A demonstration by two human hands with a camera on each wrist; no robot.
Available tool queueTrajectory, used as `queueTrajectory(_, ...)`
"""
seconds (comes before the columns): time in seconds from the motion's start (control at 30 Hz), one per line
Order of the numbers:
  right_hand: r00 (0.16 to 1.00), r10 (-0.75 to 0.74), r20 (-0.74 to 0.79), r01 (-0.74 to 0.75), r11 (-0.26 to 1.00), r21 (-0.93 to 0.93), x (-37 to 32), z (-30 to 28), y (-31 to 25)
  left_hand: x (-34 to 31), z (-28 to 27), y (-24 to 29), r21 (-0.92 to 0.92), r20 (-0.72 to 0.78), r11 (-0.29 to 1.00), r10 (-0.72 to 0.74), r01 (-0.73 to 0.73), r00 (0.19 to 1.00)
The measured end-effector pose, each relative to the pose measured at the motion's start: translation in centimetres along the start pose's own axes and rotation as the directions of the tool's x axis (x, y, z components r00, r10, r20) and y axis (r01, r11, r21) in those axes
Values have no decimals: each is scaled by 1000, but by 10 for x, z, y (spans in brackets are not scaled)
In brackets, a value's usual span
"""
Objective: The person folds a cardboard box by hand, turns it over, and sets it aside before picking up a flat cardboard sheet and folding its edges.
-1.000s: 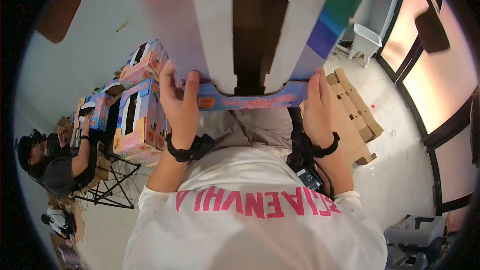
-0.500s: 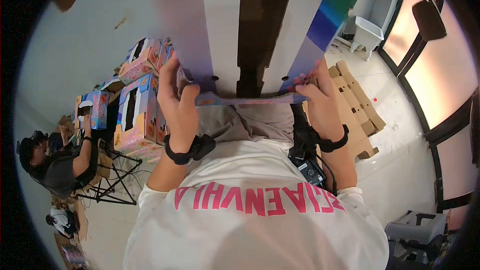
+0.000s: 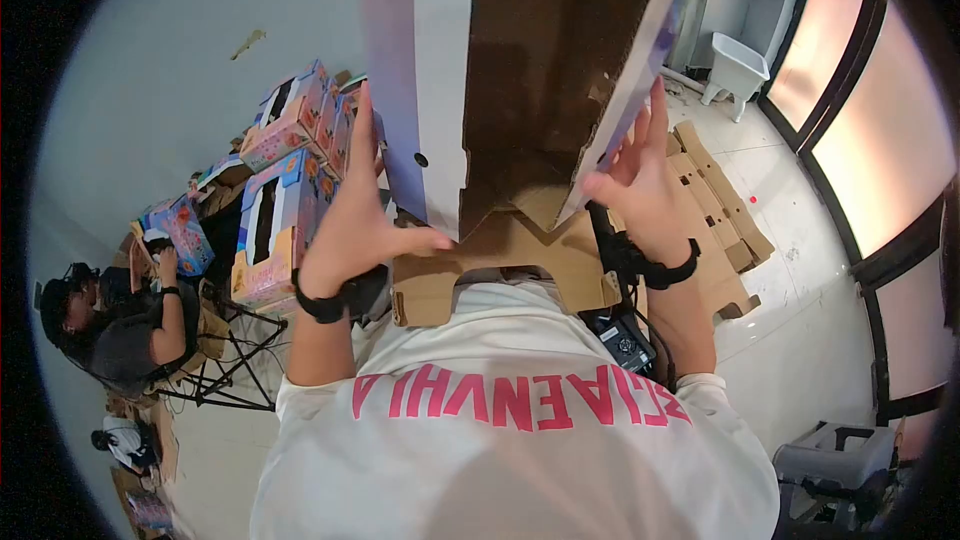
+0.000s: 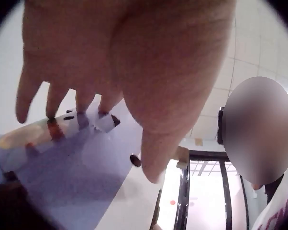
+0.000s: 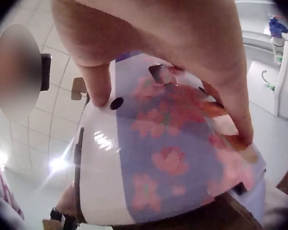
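only the right wrist view shows the pink flowers (image 5: 170, 160) on the box (image 3: 440, 70); the left hand (image 3: 355, 225) touches it, spread wide, while the right hand (image 3: 648, 202) grips its right side.

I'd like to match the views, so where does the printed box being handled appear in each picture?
Head: top centre, the printed box between the left hand and right hand.
Left wrist: lower left, below the fingers.
Right wrist: centre, below the hand.
Shared landmark: a dark round hole by the thumb; head shows one on each side.
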State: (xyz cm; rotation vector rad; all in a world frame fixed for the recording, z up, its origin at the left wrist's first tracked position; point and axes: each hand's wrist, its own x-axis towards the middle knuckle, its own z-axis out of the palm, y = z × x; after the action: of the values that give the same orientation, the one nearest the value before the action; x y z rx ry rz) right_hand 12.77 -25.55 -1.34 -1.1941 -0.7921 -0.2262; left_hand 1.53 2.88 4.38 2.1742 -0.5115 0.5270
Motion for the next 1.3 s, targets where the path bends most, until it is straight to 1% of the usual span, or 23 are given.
queueTrajectory(0.03, 996, -91, -23, 90, 995, -42, -1, 1, 6, 0, 7, 1, 64, -56, 998, 8, -4, 998)
queueTrajectory(0.1, 999, 31, 25, -22, 953, -301, -8, 1, 1, 1, 20, -2, 195, -168, 981, 35, -2, 985)
queueTrajectory(0.13, 998, 70, 6, -62, 923, -379, -11, 9, -9, 3, 26, -3, 205, -235, 978, 78, -29, 969)
queueTrajectory(0.2, 1000, 29, 3, -26, 918, -397, -11, 11, -10, 3, 18, -6, 217, -247, 976, 49, 6, 968)
queueTrajectory(0.23, 998, -53, 17, 55, 940, -337, -9, 6, -3, 3, 14, -6, 223, -253, 974, 36, 23, 967)
queueTrajectory(0.27, 990, -135, 24, 137, 952, -275, -6, 0, 1, 1, 10, -1, -36, -301, 997, -77, 69, 950)
queueTrajectory(0.3, 996, -84, -4, 82, 974, -210, -5, -9, 0, 1, 1, -2, -51, -333, 999, -17, 0, 943)
queueTrajectory(0.37, 999, 28, -40, -31, 997, -74, -3, -33, -3, -17, -32, -32, -180, -395, 970, -220, 160, 892)
queueTrajectory(0.4, 992, 107, -62, -99, 988, 114, -2, -44, -7, -19, -41, -33, -254, -399, 950, -274, 181, 875)
queueTrajectory(0.43, 980, 188, -70, -159, 941, 300, 0, -55, -10, -16, -50, -31, -326, -400, 924, -326, 200, 857)
queueTrajectory(0.53, 931, 321, -174, -151, 772, 618, 8, -91, 9, -13, -75, -50, -599, -340, 775, -476, 203, 811)
queueTrajectory(0.57, 918, 348, -191, -155, 757, 635, 7, -99, 15, -16, -83, -63, -689, -300, 699, -518, 193, 801)
queueTrajectory(0.6, 903, 377, -207, -159, 741, 652, 5, -104, 23, -25, -91, -77, -679, -266, 666, -616, 309, 741)
queueTrajectory(0.63, 887, 405, -223, -163, 725, 669, 3, -111, 32, -35, -96, -101, -717, -236, 624, -636, 310, 735)
queueTrajectory(0.7, 966, 248, 76, -197, 512, 836, -4, -135, 61, -46, -100, -141, -783, -174, 542, -662, 304, 729)
queueTrajectory(0.73, 969, 139, 205, -244, 393, 887, -11, -148, 81, -45, -94, -128, -795, -136, 541, -600, 275, 788)
queueTrajectory(0.77, 966, 258, -15, -158, 635, 756, -23, -163, 107, -46, -92, -131, -818, -89, 502, -594, 281, 800)
queueTrajectory(0.8, 933, 332, -141, -159, 730, 665, -30, -165, 114, -49, -88, -138, -841, -44, 459, -585, 286, 810)
queueTrajectory(0.83, 900, 373, -226, -169, 776, 608, -35, -170, 119, -51, -85, -143, -861, -2, 419, -572, 290, 820)
queueTrajectory(0.93, 909, 374, -184, -196, 774, 602, -38, -171, 113, -53, -79, -154, -833, -44, 477, -561, 279, 827)
queueTrajectory(1.03, 917, 380, -122, -253, 789, 560, -41, -162, 106, -55, -73, -159, -846, -17, 463, -521, 265, 854)
queueTrajectory(1.2, 924, 382, 10, -350, 836, 423, -43, -135, 106, -67, -59, -164, -915, -34, 359, -528, 186, 848)
queueTrajectory(1.3, 923, 366, 120, -385, 867, 315, -53, -119, 98, -66, -58, -185, -969, 32, 186, -556, 163, 831)
